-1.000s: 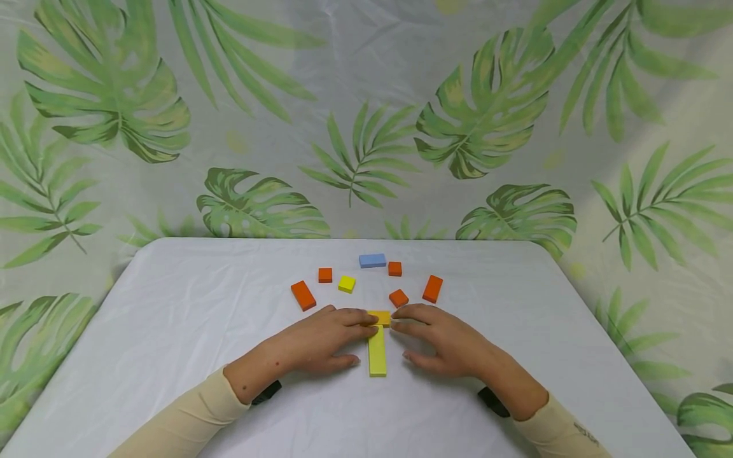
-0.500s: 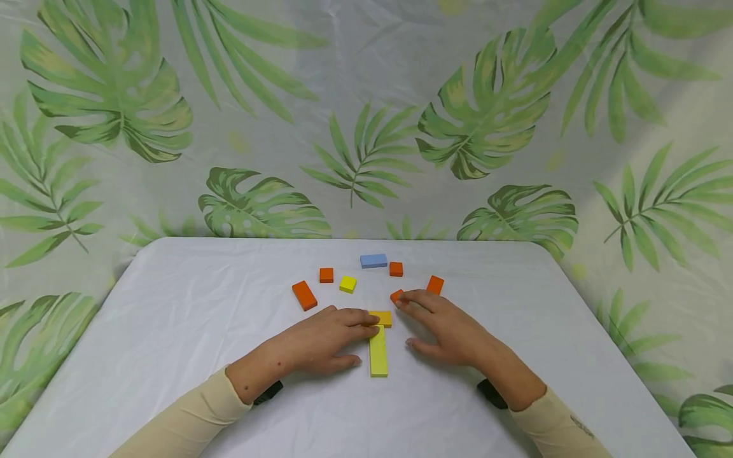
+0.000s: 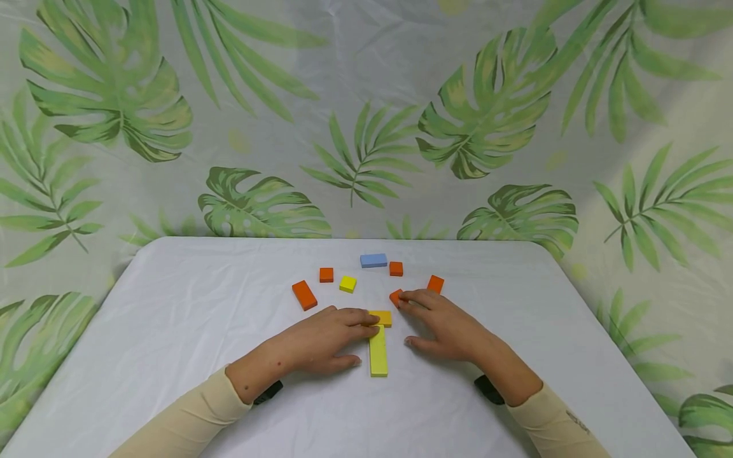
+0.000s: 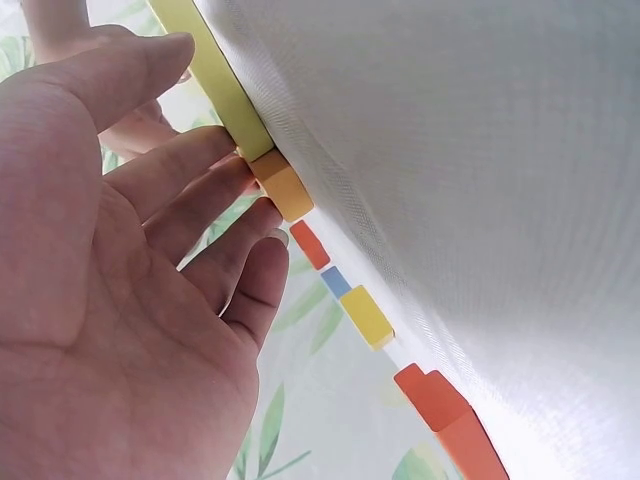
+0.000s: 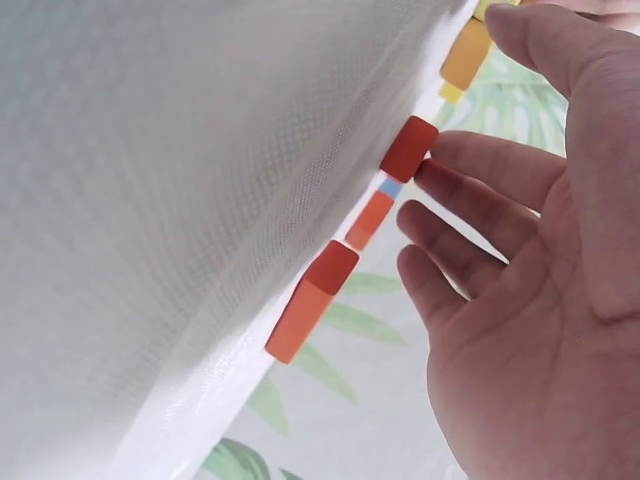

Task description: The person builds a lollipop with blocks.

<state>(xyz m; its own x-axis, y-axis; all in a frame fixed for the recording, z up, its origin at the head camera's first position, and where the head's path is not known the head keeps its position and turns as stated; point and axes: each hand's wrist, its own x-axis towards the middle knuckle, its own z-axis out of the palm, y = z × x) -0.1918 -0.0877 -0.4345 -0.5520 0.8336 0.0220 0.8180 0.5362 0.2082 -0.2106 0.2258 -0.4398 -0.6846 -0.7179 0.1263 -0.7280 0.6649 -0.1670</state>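
In the head view, a long yellow-green block (image 3: 378, 357) lies lengthwise, with an amber block (image 3: 385, 319) crosswise against its far end, making a T. My left hand (image 3: 325, 340) lies over the T's left side, its relaxed fingers resting on the amber block and the top of the long one. The left wrist view shows the fingertips at the amber block (image 4: 284, 186). My right hand (image 3: 449, 326) reaches to a small orange-red block (image 3: 395, 298) and partly covers it. In the right wrist view, the extended index and middle fingertips are right at that block (image 5: 409, 150), with the thumb held well apart.
Farther back on the white-covered table (image 3: 189, 299) lie a blue block (image 3: 373, 261), a small yellow block (image 3: 347, 284) and two small orange-red blocks (image 3: 326, 275). One longer orange-red block (image 3: 304, 296) is at left; another (image 3: 436, 284) sits just beyond my right hand. A leaf-patterned cloth (image 3: 366, 127) hangs behind.
My right hand has left the right end of the amber block and moved away to the small orange-red block. My left hand has stayed in place on the T.
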